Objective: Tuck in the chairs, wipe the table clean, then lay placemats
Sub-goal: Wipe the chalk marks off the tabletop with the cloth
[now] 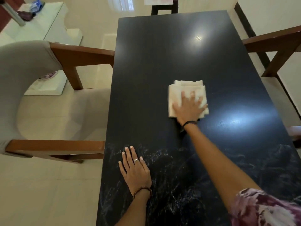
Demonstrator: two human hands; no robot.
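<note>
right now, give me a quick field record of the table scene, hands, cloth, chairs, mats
table: dark top, streaky smears on the near end
cloth: folded white cloth flat on the table, mid right
right hand: fingers spread, pressing on the cloth
left hand: flat on the near left of the table, holds nothing
chairs: grey armchair at the left side, arms meeting the table edge; wooden chair arm at the right
placemats: none on the table

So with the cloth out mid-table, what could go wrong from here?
1. The right hand presses the folded white cloth flat with open fingers, so it may slip or unfold.
2. White streaks smear the dark glossy table around the left hand; they may get missed, or dragged by the patterned sleeve.
</note>
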